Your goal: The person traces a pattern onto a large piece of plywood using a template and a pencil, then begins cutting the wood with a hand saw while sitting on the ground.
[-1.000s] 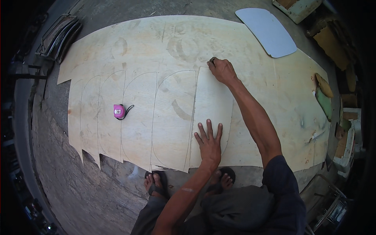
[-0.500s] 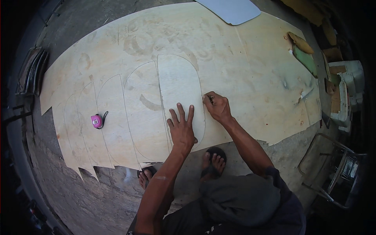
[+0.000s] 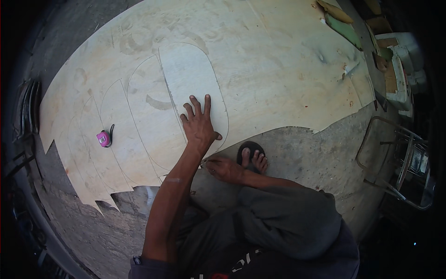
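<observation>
A large, thin, pale wooden sheet [image 3: 265, 79] lies on the ground, marked with several curved pencil-like outlines. On it rests a lighter panel with a rounded far end [image 3: 188, 69]. My left hand [image 3: 200, 126] presses flat on this panel, fingers spread, holding nothing. At the sheet's near edge, just below the left wrist, my right hand [image 3: 225, 170] is closed in a pinch. Whatever its fingertips grip is too small and dark to make out. A pink tape measure [image 3: 103, 138] with a black strap sits on the sheet at the left, among the drawn outlines.
Jagged points run along the sheet's near left edge. My sandalled foot [image 3: 253, 158] stands by the near edge. A metal-framed chair [image 3: 395, 162] is at the right, below white containers [image 3: 402, 88]. Green and brown scraps [image 3: 341, 28] lie at the far right; dark stacked pieces [image 3: 28, 109] stand left.
My right hand has come from the panel's right side toward me, down to the sheet's near edge. The left hand stays flat on the panel. The whole view has shifted somewhat.
</observation>
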A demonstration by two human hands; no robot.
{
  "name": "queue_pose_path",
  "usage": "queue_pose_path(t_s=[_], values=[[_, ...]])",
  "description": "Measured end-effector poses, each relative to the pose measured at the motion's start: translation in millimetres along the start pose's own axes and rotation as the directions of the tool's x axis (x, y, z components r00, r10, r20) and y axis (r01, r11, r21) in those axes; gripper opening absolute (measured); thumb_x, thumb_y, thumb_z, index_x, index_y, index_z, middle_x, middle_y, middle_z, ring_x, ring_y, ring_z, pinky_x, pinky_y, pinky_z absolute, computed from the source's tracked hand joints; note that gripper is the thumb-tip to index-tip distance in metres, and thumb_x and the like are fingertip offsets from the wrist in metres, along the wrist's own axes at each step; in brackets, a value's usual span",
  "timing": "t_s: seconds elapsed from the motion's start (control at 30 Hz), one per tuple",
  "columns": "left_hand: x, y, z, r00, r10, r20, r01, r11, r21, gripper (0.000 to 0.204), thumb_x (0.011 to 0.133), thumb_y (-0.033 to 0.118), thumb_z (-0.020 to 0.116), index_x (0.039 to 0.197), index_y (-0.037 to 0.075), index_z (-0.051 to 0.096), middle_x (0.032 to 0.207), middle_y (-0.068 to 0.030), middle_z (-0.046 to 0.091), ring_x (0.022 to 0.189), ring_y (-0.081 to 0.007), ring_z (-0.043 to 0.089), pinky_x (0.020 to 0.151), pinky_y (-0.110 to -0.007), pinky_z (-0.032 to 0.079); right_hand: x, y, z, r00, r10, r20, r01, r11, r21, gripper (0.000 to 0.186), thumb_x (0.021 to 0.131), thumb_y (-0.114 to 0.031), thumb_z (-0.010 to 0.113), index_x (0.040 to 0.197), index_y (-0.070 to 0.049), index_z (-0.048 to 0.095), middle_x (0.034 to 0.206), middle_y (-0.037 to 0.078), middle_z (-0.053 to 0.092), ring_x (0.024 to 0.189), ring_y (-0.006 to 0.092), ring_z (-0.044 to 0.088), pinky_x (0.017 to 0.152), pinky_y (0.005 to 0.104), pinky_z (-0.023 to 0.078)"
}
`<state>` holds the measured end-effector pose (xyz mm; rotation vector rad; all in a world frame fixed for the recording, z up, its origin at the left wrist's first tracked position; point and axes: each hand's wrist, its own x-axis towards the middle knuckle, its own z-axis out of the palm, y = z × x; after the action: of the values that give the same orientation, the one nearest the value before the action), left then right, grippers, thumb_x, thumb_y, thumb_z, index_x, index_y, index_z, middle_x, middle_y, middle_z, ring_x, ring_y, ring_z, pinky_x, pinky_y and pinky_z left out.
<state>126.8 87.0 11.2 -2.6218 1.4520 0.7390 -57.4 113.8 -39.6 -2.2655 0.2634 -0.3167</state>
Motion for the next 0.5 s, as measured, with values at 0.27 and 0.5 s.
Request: queue_pose_path(t_s=[0.27,0.5], values=[[0.0,-4.1,0.2,0.999,0.006,0.032,-0.007,1.000,0.015,0.146,0.051,0.055,0.097,0.166,0.020,0.014,0.165,-0.0271,0.021,0.148,-0.0480,0.027,0.110,-0.059,0.039,-6.8,-5.8,-19.1,0.999,-0.028,0.022,0.030,0.997,-0.075,0.025,0.081,-0.006,0.076,0.103,-0.001,0.064,0.096,0.016,0.070,0.097,0.0330,0.071,0.081,0.0413,0.060],[-1.0,-3.6,2.6,0.999,0.033,0.003,-0.033,0.999,-0.025,0.146,0.050,0.053,0.098,0.166,0.018,0.016,0.164,-0.0303,0.020,0.146,-0.0523,0.028,0.109,-0.062,0.037,-7.9,-3.4,-15.5,0.999,0.004,-0.034,-0.007,0.996,-0.091,0.025,0.082,-0.007,0.074,0.104,-0.001,0.065,0.095,0.017,0.070,0.093,0.0336,0.070,0.081,0.0436,0.058]])
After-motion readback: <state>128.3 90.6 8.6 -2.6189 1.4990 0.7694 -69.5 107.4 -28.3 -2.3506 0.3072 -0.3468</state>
